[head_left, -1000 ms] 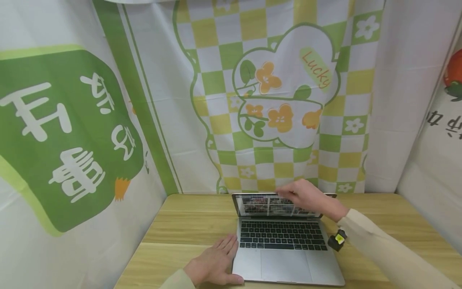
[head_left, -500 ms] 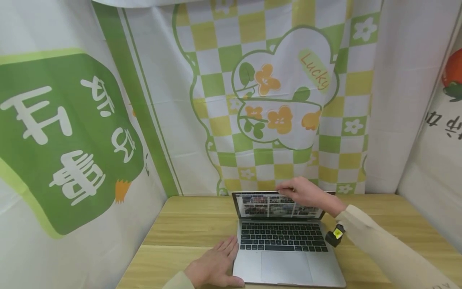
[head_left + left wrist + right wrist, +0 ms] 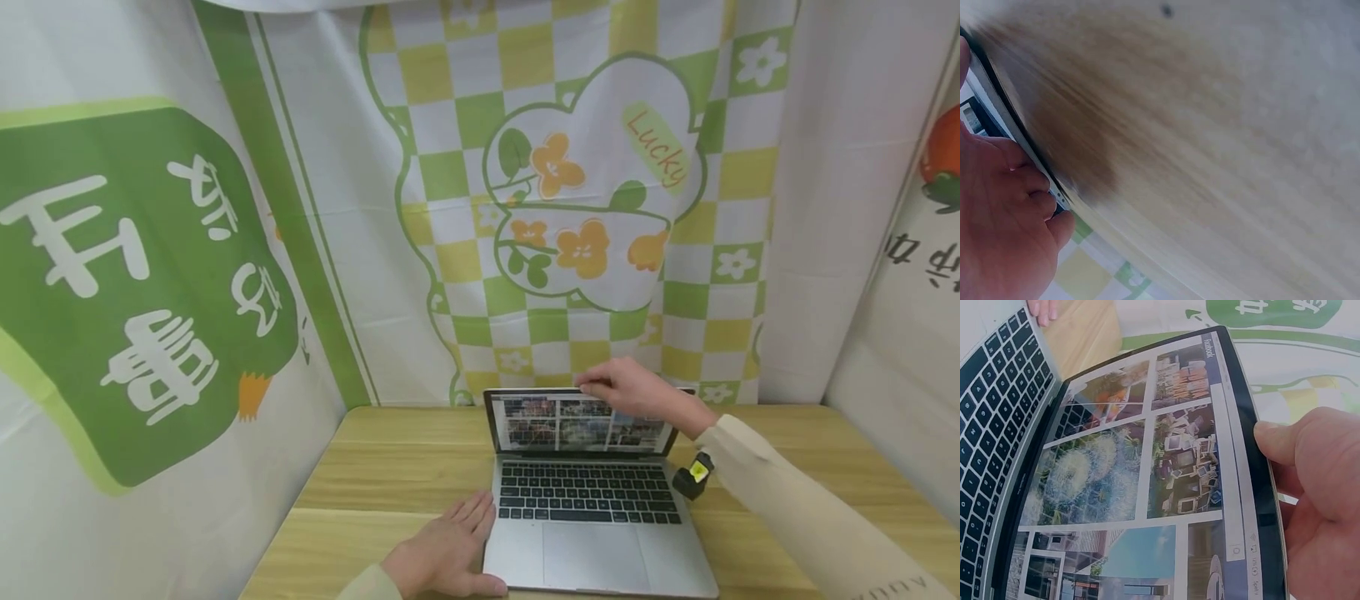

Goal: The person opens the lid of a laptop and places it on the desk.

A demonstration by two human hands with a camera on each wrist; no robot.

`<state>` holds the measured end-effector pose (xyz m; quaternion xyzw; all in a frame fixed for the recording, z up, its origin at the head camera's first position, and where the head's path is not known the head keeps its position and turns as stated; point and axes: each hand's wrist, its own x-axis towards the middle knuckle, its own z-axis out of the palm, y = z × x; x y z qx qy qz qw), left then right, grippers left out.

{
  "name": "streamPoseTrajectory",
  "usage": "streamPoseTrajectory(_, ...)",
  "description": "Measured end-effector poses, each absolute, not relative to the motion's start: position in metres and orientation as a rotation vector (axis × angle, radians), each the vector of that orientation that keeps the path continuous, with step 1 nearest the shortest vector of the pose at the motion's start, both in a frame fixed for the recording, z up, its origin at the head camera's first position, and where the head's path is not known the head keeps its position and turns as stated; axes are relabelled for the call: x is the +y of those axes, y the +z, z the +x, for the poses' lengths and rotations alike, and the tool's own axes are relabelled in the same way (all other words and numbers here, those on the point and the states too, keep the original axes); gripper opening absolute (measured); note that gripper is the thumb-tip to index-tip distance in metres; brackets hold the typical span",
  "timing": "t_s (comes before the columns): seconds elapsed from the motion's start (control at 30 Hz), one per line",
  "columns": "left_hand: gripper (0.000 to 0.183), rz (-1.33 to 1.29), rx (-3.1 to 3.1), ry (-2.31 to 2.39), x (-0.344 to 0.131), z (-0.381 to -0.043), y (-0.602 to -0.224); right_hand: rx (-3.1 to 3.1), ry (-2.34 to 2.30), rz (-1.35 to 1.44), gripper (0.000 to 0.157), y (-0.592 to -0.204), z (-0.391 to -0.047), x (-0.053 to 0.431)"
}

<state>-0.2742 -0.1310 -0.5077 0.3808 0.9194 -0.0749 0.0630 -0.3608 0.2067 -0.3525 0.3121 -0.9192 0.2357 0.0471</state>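
Observation:
A silver laptop (image 3: 512, 550) stands open on the wooden table, its black keyboard (image 3: 585, 492) facing the person. Its lit screen (image 3: 528, 421) shows a grid of pictures. At the screen's top edge, my right hand (image 3: 637, 387) holds the rim; the right wrist view shows the thumb (image 3: 1275, 442) on the front bezel and the fingers behind it. My left hand (image 3: 446, 546) lies flat with straight fingers along the laptop's left side, thumb at the front corner. In the left wrist view, this hand (image 3: 1004, 219) sits against the laptop's edge.
The wooden table (image 3: 375, 475) extends to both sides of the laptop. Behind it hangs a green-and-yellow checked cloth (image 3: 465, 183). White printed cloth (image 3: 322, 250) encloses the left, and another printed cloth (image 3: 892, 333) the right. A small black device (image 3: 693, 477) is worn at the right wrist.
The screen has tilted back, away from the person, and its pictures show more fully. My right hand has gone slightly up and back with its rim. The left hand has stayed in place.

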Motion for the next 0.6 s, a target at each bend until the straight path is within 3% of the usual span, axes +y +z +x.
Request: streamPoseTrajectory(0.6, 0.107, 1.143, 2.771, -0.255, -0.13, -0.272, -0.508, -2.826, 0.699, 0.963, 0.024, -0.345, -0.375, 0.216)
